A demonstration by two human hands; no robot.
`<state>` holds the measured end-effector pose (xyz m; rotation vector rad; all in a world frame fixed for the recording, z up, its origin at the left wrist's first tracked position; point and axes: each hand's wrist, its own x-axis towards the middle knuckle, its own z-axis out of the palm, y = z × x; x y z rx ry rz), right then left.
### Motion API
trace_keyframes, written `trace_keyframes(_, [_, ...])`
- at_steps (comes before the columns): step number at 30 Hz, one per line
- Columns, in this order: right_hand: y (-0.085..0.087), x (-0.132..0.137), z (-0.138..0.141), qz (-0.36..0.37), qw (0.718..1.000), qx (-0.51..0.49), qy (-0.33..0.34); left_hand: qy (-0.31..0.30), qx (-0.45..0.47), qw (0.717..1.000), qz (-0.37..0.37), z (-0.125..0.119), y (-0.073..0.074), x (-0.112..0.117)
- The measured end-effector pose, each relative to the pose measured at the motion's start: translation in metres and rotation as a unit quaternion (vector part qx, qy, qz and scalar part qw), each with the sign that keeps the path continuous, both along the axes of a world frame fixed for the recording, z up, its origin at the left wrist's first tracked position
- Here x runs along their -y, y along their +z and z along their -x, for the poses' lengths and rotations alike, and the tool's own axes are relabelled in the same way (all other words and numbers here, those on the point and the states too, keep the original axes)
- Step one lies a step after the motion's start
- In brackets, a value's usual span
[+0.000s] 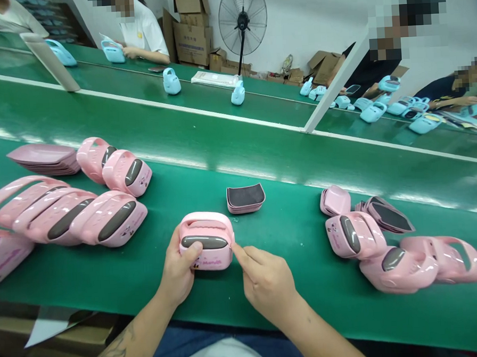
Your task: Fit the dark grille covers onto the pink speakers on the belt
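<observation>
A pink plastic casing point(209, 232) with a carrying handle, a dark oval window and a printed front stands just above the green table. My left hand point(177, 269) grips its left side, thumb pressed on the front by the window. At the casing's right edge are the fingertips of my right hand point(268, 281), pinched together with the other fingers curled. Whether anything small sits between those fingertips is hidden. Beyond the casing lies a small stack of curved pink panels point(245, 199) with dark faces.
Several pink casings point(105, 220) and a stack of pink panels point(45, 156) lie left. More casings point(399, 268) and dark-faced panels point(388, 213) lie right. Behind a white rail point(219, 115), people work among blue casings point(171, 82). A fan point(243, 21) stands behind.
</observation>
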<state>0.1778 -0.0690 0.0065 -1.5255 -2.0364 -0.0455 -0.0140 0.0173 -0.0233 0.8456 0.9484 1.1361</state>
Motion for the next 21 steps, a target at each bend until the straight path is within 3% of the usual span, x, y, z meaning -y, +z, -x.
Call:
trace_keyframes(3, [-0.005,-0.002,-0.004,-0.027,0.999,0.005,0.024,-0.02,0.003,1.0,-0.002,0.002,0.005,0.002])
trace_keyframes(8, [-0.013,0.003,-0.012,-0.005,0.999,0.03,0.039,-0.053,-0.009,0.998,0.014,0.008,0.009,0.0])
trace_keyframes(12, [-0.02,0.007,-0.048,0.032,0.998,0.041,-0.039,-0.076,-0.122,0.989,-0.019,0.013,0.012,-0.003])
trace_keyframes(15, [-0.03,0.003,-0.092,0.046,0.987,0.043,-0.15,-0.082,-0.287,0.95,-0.091,0.013,0.021,0.003])
trace_keyframes(17, [-0.039,-0.004,-0.117,0.053,0.98,0.037,-0.19,-0.102,-0.355,0.921,-0.126,0.009,0.03,0.01])
trace_keyframes(19, [-0.045,-0.011,-0.127,0.058,0.976,0.023,-0.209,-0.13,-0.386,0.899,-0.159,0.004,0.04,0.017])
trace_keyframes(21, [-0.044,-0.013,-0.12,0.056,0.975,0.002,-0.216,-0.164,-0.409,0.879,-0.183,-0.001,0.048,0.022])
